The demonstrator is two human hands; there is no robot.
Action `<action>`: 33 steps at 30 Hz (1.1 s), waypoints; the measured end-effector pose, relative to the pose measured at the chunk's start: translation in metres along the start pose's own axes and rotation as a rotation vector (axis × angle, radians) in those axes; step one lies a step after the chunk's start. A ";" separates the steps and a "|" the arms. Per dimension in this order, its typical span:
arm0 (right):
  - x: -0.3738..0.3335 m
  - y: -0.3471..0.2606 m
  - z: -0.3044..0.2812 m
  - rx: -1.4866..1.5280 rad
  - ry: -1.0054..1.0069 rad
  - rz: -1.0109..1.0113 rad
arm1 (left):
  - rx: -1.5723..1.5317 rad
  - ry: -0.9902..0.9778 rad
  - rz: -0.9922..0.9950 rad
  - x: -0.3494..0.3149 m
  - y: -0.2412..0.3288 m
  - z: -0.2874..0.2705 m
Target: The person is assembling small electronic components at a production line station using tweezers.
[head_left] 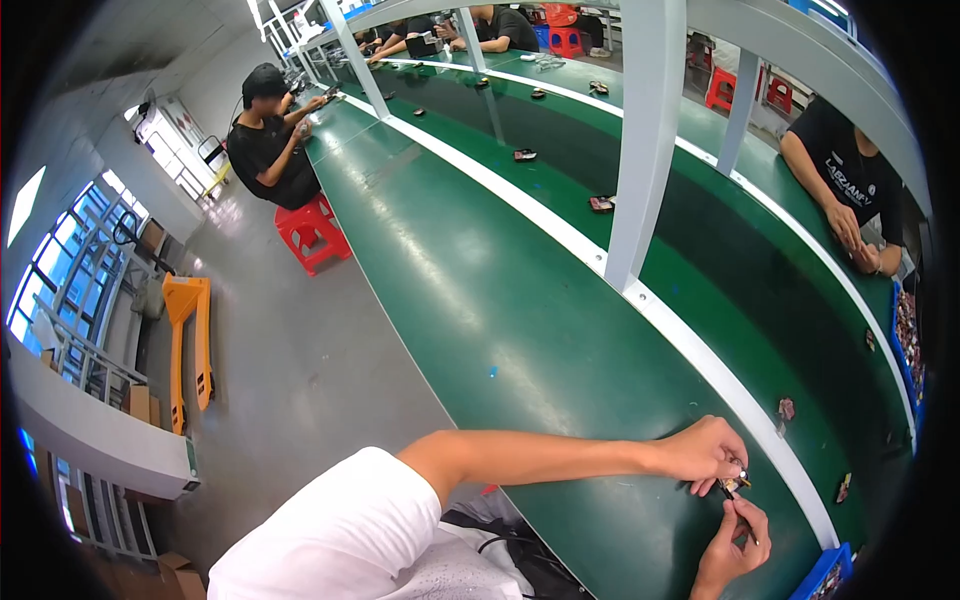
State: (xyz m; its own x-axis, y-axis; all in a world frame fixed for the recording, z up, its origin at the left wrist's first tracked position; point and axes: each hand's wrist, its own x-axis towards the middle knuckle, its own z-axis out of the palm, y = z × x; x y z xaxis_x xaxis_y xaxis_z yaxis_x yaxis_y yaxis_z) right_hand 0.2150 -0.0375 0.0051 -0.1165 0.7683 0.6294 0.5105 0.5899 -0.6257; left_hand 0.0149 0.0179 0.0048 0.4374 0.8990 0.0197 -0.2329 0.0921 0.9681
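My left hand [705,450] reaches across the green bench with its fingers closed on a small yellow, black and silvery part [738,483]. The kind of this part is too small to make out. Just below it, my right hand [738,552] is closed, thumb and fingers pinched together at the part's lower edge. A short dark piece [727,492] shows between the two hands. What else the right fingers hold is hidden. A similar small part [786,409] lies by the white rail beyond my left hand.
The green bench [480,300] runs far ahead beside a white rail [720,380] and a dark green belt carrying several small parts [602,203]. A grey post [645,150] stands on the rail. Blue bins [826,574] hold small parts. Co-workers sit along the line; an orange pallet jack [190,330] stands left.
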 end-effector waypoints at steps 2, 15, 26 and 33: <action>0.000 -0.003 0.001 0.003 0.006 0.012 | -0.008 0.007 0.007 -0.001 -0.001 0.002; 0.008 -0.011 0.000 -0.061 -0.006 -0.086 | 0.278 0.308 0.060 0.006 -0.017 0.032; 0.020 -0.009 -0.011 0.002 0.204 -0.078 | 0.492 0.592 0.147 0.087 0.024 -0.051; 0.016 -0.008 -0.013 -0.062 0.135 -0.064 | 1.306 0.939 0.324 0.118 0.022 -0.071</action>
State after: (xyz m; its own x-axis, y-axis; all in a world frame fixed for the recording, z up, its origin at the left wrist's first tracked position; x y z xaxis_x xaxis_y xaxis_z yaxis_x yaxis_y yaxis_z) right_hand 0.2206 -0.0332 0.0261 -0.0370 0.6868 0.7259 0.5574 0.6171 -0.5555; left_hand -0.0001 0.1558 0.0108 -0.2435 0.7820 0.5738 0.8565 -0.1043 0.5055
